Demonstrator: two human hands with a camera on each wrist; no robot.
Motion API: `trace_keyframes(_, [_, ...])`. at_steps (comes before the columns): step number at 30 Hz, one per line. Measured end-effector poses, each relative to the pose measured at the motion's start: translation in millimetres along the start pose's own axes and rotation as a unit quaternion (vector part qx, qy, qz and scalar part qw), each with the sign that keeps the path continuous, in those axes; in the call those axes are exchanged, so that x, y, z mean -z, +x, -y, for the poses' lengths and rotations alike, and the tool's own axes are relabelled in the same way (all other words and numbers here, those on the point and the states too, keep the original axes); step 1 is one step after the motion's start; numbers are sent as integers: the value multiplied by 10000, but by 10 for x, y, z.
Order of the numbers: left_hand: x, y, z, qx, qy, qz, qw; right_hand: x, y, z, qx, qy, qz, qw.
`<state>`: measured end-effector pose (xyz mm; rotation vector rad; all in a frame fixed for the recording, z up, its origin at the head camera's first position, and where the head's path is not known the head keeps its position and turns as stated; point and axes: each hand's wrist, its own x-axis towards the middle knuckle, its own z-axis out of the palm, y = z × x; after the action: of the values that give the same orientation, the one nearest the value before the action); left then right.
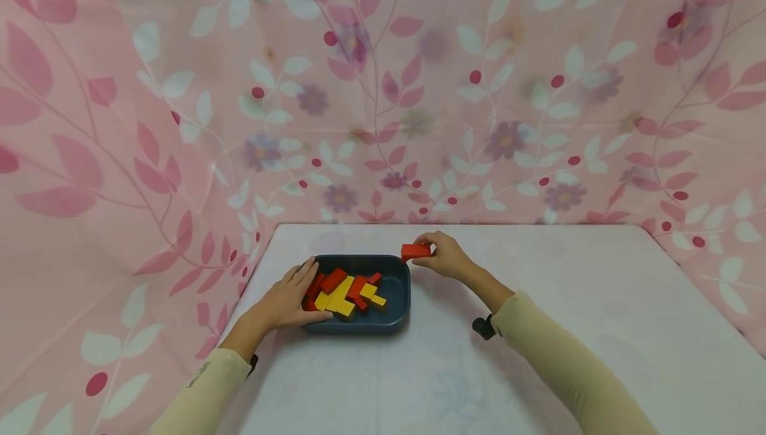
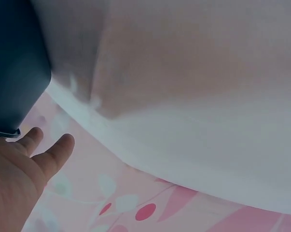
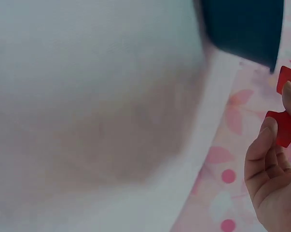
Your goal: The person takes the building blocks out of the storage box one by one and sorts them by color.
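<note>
One red block-shaped piece point(image 1: 415, 252) pinched at the far right corner of a dark blue, rounded rectangular tray point(image 1: 397, 296)

The right hand point(image 1: 450, 257) pinches the red piece between thumb and fingers, just off the tray's far right corner; whether the piece touches the rim cannot be told. In the right wrist view, red shows on both sides of the thumb.

The left hand point(image 1: 286, 300) lies along the tray's left end, fingers spread toward the far left corner and thumb reaching over the near side. How firmly it presses cannot be told.

Inside the tray, smooth yellow blocks point(image 1: 342, 303) and other red blocks point(image 1: 332, 280) lie jumbled in the left and middle parts. Two small yellow blocks point(image 1: 378, 301) sit at the right edge of the pile.

The tray stands on the left part of a table covered in white cloth point(image 1: 509, 368), before a pink floral fabric backdrop point(image 1: 431, 102).
</note>
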<state>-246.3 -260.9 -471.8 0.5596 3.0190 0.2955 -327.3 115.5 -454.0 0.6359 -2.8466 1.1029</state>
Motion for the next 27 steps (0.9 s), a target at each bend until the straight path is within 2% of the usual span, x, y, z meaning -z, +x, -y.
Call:
trace_keyframes(7, [10,-21,4,-44,-121,-68,9999,-13,-10,-256,-498,271,-27,9984])
trace_keyframes(15, [-12,-21,11,-9,-213,-59,9998,-35,35,-496,-549,184,95,9983])
trace_keyframes(22, [-30,-14,22,-3,-304,-76,9995,-115,65,-606,-940,676,419,9924])
trace_keyframes(27, [-22,-6,44,-23,-529,14,9986,-163,81,-657,-1118,874,438,9889])
